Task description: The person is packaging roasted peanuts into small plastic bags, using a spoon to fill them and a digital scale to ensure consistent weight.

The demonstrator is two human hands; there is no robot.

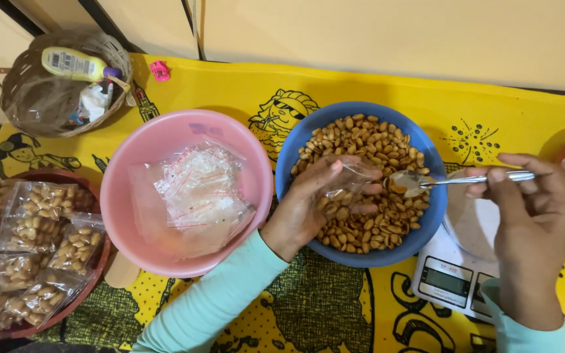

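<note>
My left hand (308, 206) holds a small clear plastic bag (350, 181) open over a blue bowl (426, 229) filled with peanuts (371, 147). The bag has a few peanuts inside. My right hand (536, 225) grips a metal spoon (452, 181) by its handle. The spoon's bowl carries peanuts and sits at the mouth of the bag, above the blue bowl.
A pink bowl (125, 216) of empty clear zip bags (197, 193) stands left of the blue one. A red tray (80, 287) with several filled peanut bags is at far left. A white digital scale (452, 274) sits under my right hand. A wicker basket (27, 98) is at back left.
</note>
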